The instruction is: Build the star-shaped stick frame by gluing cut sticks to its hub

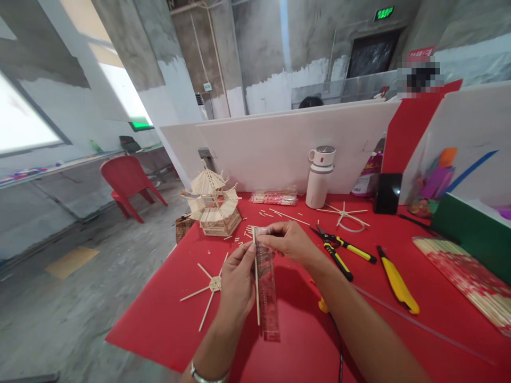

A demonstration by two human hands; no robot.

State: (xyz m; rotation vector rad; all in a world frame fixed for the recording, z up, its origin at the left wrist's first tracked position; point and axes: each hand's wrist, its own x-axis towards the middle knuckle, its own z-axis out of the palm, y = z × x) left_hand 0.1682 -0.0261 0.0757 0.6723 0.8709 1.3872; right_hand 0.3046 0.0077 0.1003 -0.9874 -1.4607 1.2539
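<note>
My left hand (238, 276) pinches a thin wooden stick (257, 298), which runs lengthwise along the edge of a clear plastic ruler (270, 314). At the ruler's far end, my right hand (288, 242) grips it between thumb and fingers. Left of my left hand lies a spoked piece of sticks (215, 283) with a woven centre, partly hidden by the hand. Short cut stick pieces (248, 233) are scattered just beyond my hands. A pagoda-like model (215, 205) built of sticks stands at the table's back left.
Yellow-black cutting pliers (337, 252) and a yellow-handled knife (399, 284) lie right of my arm. Behind are a second stick star (343, 214), a white bottle (319, 181) and packed sticks (274, 197). A larger stick pack (459, 282) lies far right on the red table (159, 319).
</note>
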